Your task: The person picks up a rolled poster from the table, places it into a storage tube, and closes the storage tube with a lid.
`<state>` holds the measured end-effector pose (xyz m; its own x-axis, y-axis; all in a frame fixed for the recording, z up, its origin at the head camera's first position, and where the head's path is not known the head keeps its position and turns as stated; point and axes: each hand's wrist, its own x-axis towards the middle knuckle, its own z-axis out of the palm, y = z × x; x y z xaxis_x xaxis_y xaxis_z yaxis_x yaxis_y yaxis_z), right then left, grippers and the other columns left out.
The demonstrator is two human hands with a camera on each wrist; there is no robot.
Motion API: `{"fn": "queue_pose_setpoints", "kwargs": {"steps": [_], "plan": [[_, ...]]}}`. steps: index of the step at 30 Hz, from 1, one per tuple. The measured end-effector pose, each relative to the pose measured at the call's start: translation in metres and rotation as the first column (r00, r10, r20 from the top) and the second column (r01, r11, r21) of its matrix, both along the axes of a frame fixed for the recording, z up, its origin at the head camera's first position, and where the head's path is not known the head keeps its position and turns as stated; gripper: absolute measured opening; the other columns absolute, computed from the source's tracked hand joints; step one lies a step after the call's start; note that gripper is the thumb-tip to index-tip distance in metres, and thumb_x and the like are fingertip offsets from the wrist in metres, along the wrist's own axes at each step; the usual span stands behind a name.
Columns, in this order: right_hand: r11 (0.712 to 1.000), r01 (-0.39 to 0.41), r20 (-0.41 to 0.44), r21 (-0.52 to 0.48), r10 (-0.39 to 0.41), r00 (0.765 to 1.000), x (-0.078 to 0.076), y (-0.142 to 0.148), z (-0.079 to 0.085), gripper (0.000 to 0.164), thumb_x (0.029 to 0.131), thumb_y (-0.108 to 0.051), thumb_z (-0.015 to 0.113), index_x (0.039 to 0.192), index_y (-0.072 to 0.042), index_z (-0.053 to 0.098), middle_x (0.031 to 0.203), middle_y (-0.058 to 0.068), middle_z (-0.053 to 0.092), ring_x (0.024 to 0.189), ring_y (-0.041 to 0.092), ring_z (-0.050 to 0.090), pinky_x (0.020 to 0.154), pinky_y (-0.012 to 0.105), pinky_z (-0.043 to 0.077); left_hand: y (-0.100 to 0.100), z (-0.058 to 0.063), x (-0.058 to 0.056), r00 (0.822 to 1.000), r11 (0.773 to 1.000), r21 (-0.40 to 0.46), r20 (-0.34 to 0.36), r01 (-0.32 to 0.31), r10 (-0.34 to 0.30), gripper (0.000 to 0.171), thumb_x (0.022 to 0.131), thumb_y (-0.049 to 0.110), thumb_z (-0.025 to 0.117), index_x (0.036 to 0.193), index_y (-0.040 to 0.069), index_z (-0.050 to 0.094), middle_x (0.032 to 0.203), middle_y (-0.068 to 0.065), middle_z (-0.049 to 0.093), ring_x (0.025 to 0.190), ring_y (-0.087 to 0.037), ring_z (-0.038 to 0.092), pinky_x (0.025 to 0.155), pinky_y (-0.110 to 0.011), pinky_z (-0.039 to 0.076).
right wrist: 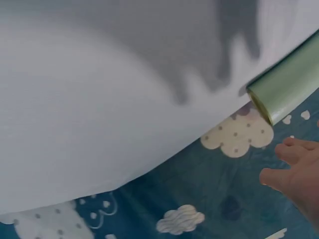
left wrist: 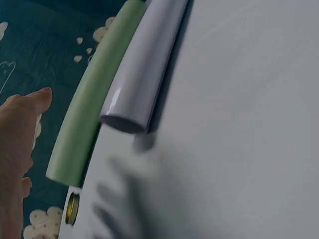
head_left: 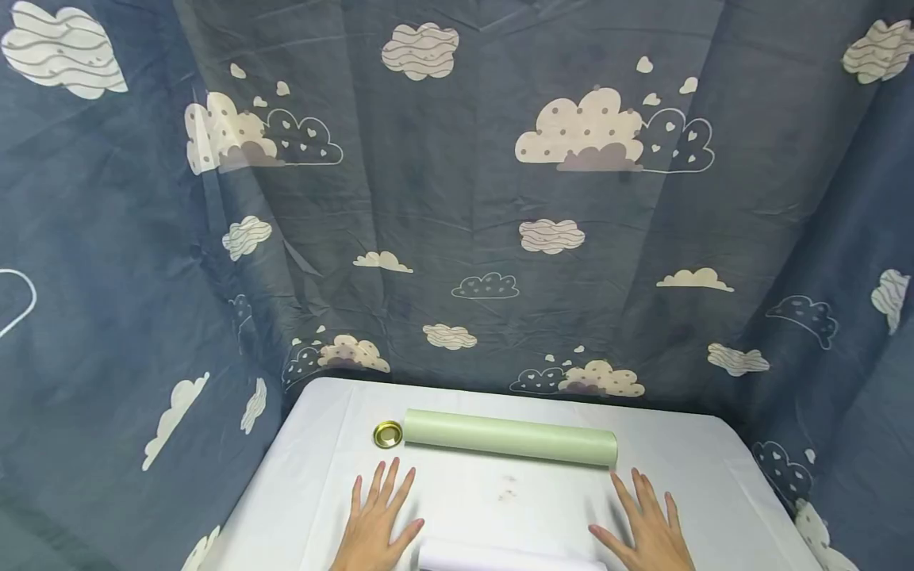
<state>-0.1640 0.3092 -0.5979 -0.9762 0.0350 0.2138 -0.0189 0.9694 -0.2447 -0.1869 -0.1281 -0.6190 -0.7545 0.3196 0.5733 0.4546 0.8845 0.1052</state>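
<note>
My left hand (head_left: 374, 523) is spread flat with straight fingers over the left part of the white table, holding nothing. My right hand (head_left: 648, 523) is spread the same way over the right part, also bare. Between them, at the near edge of the head view, lies a white roll (head_left: 500, 557), partly cut off by the frame; in the left wrist view the white roll (left wrist: 144, 64) shows a dark round end. Beyond the hands a pale green tube (head_left: 510, 438) lies crosswise. A gold round lid (head_left: 388, 434) sits by its left end, just past my left fingertips.
The white table (head_left: 707, 460) has rounded far corners and a few faint smudges in its middle. Dark blue curtains (head_left: 443, 198) printed with clouds hang behind it and along both sides. Both hands cast shadows on the tabletop.
</note>
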Motion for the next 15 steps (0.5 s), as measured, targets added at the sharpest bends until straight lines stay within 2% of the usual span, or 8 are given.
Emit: {"fn": "queue_pose_setpoints", "kwargs": {"steps": [5, 9, 13, 15], "plan": [[0.997, -0.076, -0.069, 0.011, 0.077, 0.995, -0.016, -0.009, 0.005, 0.096, 0.082, -0.063, 0.075, 0.150, -0.001, 0.049, 0.157, 0.037, 0.036, 0.143, 0.054, 0.035, 0.116, 0.075, 0.017, 0.020, -0.013, 0.000, 0.987, 0.991, -0.129, -0.144, 0.045, -0.064, 0.071, 0.100, 0.071, 0.041, 0.147, 0.021, 0.057, 0.151, -0.012, 0.056, 0.142, -0.030, 0.046, 0.126, -0.040, -0.023], [0.989, -0.147, -0.146, 0.021, 0.148, 0.978, -0.035, -0.014, 0.008, 0.093, 0.084, -0.062, 0.074, 0.152, -0.006, 0.048, 0.157, 0.035, 0.038, 0.144, 0.052, 0.037, 0.120, 0.070, 0.017, 0.041, -0.023, -0.002, 0.970, 0.973, -0.220, -0.213, 0.068, -0.116, 0.077, 0.100, 0.078, 0.027, 0.147, 0.025, 0.058, 0.152, -0.007, 0.057, 0.134, -0.030, 0.056, 0.128, -0.046, -0.017], [0.981, -0.190, -0.181, 0.030, 0.192, 0.965, -0.059, -0.020, 0.009, 0.092, 0.085, -0.064, 0.072, 0.153, -0.008, 0.047, 0.156, 0.033, 0.042, 0.145, 0.051, 0.039, 0.121, 0.067, 0.019, 0.060, -0.033, -0.002, 0.959, 0.951, -0.302, -0.241, 0.074, -0.151, 0.079, 0.096, 0.083, 0.027, 0.148, 0.029, 0.054, 0.152, -0.003, 0.057, 0.135, -0.025, 0.058, 0.126, -0.050, 0.003], [0.980, -0.196, -0.175, 0.036, 0.199, 0.964, -0.070, -0.023, 0.008, 0.092, 0.085, -0.065, 0.072, 0.153, -0.008, 0.047, 0.156, 0.032, 0.043, 0.146, 0.050, 0.040, 0.121, 0.068, 0.020, 0.068, -0.039, -0.001, 0.954, 0.936, -0.344, -0.247, 0.077, -0.169, 0.083, 0.093, 0.086, 0.027, 0.151, 0.031, 0.050, 0.152, 0.000, 0.056, 0.135, -0.022, 0.058, 0.125, -0.050, 0.003]]}}
